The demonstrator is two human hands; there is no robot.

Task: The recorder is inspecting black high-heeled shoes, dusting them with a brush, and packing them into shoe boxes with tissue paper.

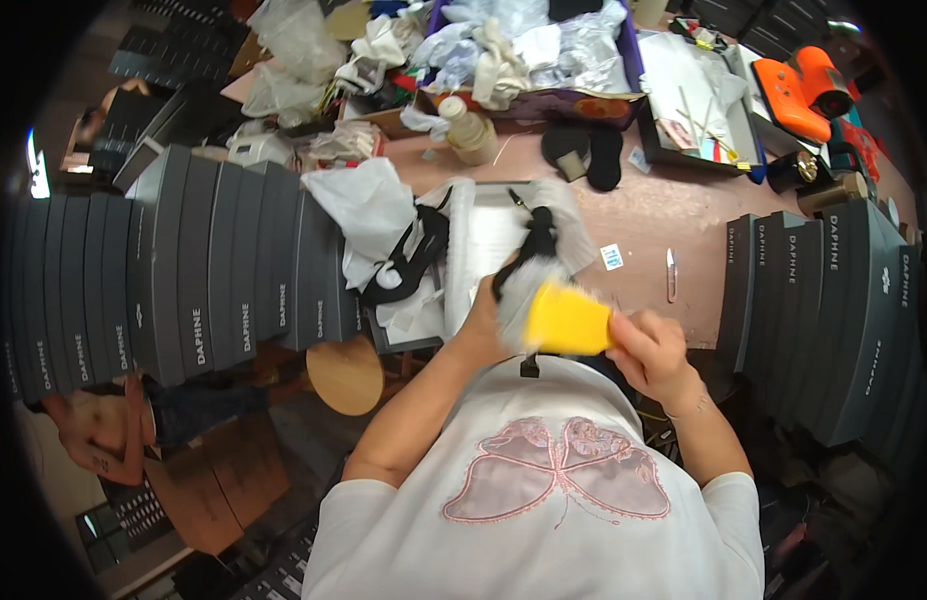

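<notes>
Pinkish worktable (674,215), stacked grey boxes (234,260), open white box (484,240), small clippers (672,275), black insoles (584,150)

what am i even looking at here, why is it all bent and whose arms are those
There is one picture, taken by a wide fisheye camera worn on a person's head and pointing down. That lens bends straight edges near the rim. There is no machine: the arms coming in from below belong to the wearer, who has on a white shirt with a pink butterfly.

The right hand has its grip on a yellow cloth. The left hand holds a black strappy shoe over an open white box. A second black shoe lies on white wrapping paper beside it.

On the pinkish table stand rows of dark grey boxes left and right, a small bottle, a little metal tool and an orange tool at the far right. Another person's arm shows at lower left.
</notes>
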